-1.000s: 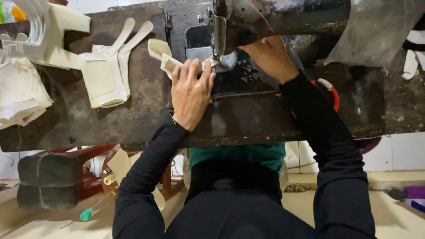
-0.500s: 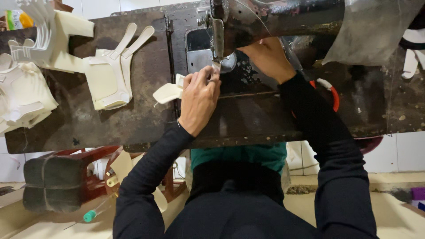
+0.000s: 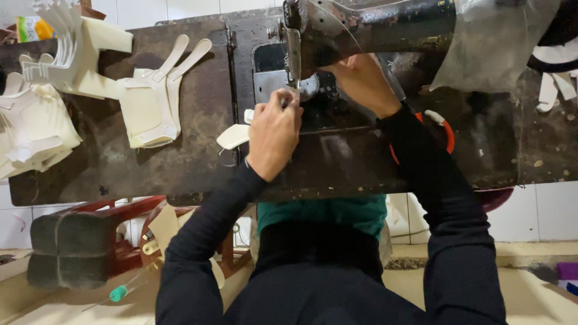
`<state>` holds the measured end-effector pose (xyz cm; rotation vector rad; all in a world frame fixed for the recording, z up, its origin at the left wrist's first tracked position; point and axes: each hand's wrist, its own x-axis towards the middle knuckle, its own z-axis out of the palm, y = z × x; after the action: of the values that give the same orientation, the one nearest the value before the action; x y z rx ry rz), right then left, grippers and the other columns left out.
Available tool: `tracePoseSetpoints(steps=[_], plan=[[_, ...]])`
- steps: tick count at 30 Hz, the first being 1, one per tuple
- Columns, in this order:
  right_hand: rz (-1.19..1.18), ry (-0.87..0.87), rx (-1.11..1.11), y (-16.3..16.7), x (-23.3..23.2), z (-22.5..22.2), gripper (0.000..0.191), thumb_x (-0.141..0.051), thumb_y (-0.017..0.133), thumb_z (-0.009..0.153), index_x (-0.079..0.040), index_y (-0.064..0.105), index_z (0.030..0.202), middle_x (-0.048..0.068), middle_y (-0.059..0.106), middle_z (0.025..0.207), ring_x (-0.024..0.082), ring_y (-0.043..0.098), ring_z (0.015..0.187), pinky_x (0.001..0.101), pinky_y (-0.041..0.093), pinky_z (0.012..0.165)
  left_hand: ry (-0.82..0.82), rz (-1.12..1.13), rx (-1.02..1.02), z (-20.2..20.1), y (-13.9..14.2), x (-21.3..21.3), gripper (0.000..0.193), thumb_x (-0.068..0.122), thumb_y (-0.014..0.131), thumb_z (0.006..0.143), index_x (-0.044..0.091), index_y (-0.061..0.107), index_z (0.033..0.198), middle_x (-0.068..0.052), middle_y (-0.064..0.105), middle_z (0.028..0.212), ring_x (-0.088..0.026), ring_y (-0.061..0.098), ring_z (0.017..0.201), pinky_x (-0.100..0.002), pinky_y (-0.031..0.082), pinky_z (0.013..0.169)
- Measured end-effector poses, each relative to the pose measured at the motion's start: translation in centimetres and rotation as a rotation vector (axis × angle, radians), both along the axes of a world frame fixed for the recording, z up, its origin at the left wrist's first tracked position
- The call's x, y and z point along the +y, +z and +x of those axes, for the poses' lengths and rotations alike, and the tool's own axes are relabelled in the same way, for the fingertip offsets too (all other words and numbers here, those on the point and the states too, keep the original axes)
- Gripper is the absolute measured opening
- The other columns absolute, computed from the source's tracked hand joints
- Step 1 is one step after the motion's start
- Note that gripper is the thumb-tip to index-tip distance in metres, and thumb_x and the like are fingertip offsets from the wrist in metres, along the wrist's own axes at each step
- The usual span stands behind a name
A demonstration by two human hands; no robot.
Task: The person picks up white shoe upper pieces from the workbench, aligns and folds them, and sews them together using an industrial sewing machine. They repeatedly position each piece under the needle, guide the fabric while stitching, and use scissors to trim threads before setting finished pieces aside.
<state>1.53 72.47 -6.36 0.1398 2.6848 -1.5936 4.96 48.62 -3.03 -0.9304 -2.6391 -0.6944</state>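
Observation:
My left hand (image 3: 274,132) lies on a cream cut piece of material (image 3: 233,136), pressing it flat beside the needle of a dark sewing machine (image 3: 367,27). The piece sticks out to the left from under my fingers. My right hand (image 3: 361,81) reaches under the machine's arm, right of the needle, with its fingers curled; most of what it touches is hidden by the machine. Both arms wear black sleeves.
A stack of cream cut pieces with long tabs (image 3: 153,99) lies on the worn dark table (image 3: 180,162) at left, with more piles (image 3: 36,126) at the far left. A red ring (image 3: 444,129) sits behind my right forearm. A red stool (image 3: 108,232) stands below the table.
My left hand has pulled the cream piece down and in toward the needle; it lay farther up-left a second ago. The right hand stays under the machine arm.

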Motion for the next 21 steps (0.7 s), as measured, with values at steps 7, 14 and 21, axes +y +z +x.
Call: tracePoseSetpoints(steps=[7,14,21], plan=[[0.284,0.425,0.578,3.3,-1.6,4.1,0.025,-0.016,0.069,0.096,-0.007,0.073,0.118,0.009,0.066,0.087,0.024,0.065,0.078,0.0385,0.051,0.067,-0.048,0.568,-1.225,-2.9,3.3,-4.0,0.036,0.015,0.071,0.091,0.007,0.063,0.125,-0.014,0.061,0.136,-0.031,0.064,0.087,-0.040,0.048,0.070],[0.566,0.439,0.672,4.3,-2.6,4.3,0.028,-0.016,0.070,0.093,-0.012,0.075,0.121,0.006,0.061,0.084,0.029,0.062,0.080,0.0424,0.051,0.069,-0.300,0.126,-0.114,-0.2,2.0,-3.7,0.029,0.013,0.073,0.094,0.005,0.066,0.121,-0.013,0.062,0.129,-0.035,0.059,0.117,-0.043,0.049,0.103],[0.593,0.442,0.653,4.3,-2.6,4.1,0.028,-0.017,0.070,0.096,-0.013,0.073,0.123,0.006,0.062,0.086,0.029,0.062,0.080,0.0422,0.051,0.070,-0.216,0.074,-0.052,0.2,1.8,-3.3,0.031,0.014,0.073,0.091,0.005,0.064,0.119,-0.007,0.062,0.128,-0.032,0.056,0.118,-0.043,0.046,0.097]])
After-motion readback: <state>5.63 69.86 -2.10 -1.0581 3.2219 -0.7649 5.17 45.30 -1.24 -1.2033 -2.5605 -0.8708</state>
